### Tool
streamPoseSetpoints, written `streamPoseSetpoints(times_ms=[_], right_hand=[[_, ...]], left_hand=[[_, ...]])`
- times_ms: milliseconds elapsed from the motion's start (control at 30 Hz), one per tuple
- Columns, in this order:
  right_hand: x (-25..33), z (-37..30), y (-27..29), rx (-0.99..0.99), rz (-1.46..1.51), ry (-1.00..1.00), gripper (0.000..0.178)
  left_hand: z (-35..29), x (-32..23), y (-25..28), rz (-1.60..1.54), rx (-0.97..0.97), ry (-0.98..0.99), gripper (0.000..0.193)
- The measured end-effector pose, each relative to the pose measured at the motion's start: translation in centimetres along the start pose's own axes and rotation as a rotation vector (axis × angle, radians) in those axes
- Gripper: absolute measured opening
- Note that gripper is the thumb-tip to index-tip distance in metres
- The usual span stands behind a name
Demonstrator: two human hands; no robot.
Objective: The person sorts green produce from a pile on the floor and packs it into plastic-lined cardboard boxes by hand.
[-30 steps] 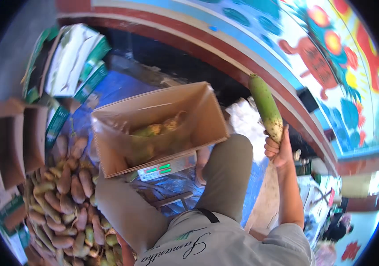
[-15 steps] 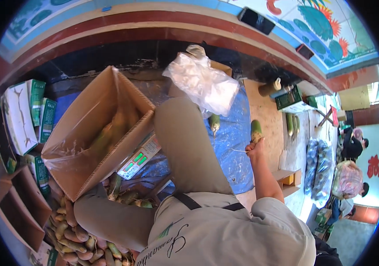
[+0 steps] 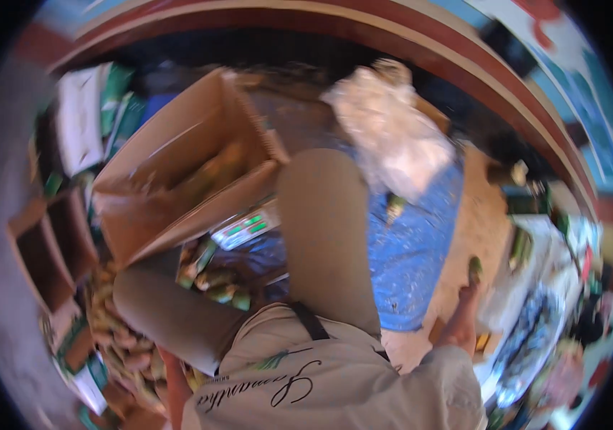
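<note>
Green radish [image 3: 475, 269] in the right hand [image 3: 468, 294], its grip apparently closed around the near end, though blur softens the view; it is held out at the right, above tan board [image 3: 481, 204]. Blurred too, the left hand [image 3: 166, 357] is down beside a pile of roots [image 3: 124, 351]; how its grip stands cannot be told. Blue sheet [image 3: 410, 265] lies between the hands. Farther out: an open cardboard box [image 3: 192, 218], a scale [image 3: 245, 229] at its near edge, a crumpled plastic bag [image 3: 392, 132].
</note>
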State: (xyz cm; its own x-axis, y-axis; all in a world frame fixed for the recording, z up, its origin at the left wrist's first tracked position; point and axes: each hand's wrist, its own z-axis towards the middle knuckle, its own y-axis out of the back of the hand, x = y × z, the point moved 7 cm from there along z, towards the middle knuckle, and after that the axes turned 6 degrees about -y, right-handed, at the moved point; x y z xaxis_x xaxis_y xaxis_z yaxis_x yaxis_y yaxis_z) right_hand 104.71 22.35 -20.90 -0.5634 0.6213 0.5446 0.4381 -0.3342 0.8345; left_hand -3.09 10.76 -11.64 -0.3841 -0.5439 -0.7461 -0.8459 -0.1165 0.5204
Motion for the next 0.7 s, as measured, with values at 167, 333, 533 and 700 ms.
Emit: streamPoseSetpoints(times_ms=[167, 333, 533, 700], right_hand=[[-2.9, -1.1, -4.4, 0.184, 0.21, 0.028, 0.041], [-2.9, 10.5, 5.5, 0.215, -0.187, 0.328, 0.033], [15.4, 19.0, -4.1, 0.013, -0.588, 0.659, 0.024], [34.3, 2.8, -11.7, -0.084, -1.196, 0.705, 0.022]], left_hand=[[-4.7, -1.5, 5.9, 0.302, -0.427, 0.019, 0.041], [-10.4, 0.6, 6.6, 0.259, -0.776, 0.468, 0.063], [-14.5, 0.1, 5.6, -0.544, -1.024, 0.617, 0.051], [-15.2, -2.1, 7.0, -0.842, -1.083, 0.477, 0.045]])
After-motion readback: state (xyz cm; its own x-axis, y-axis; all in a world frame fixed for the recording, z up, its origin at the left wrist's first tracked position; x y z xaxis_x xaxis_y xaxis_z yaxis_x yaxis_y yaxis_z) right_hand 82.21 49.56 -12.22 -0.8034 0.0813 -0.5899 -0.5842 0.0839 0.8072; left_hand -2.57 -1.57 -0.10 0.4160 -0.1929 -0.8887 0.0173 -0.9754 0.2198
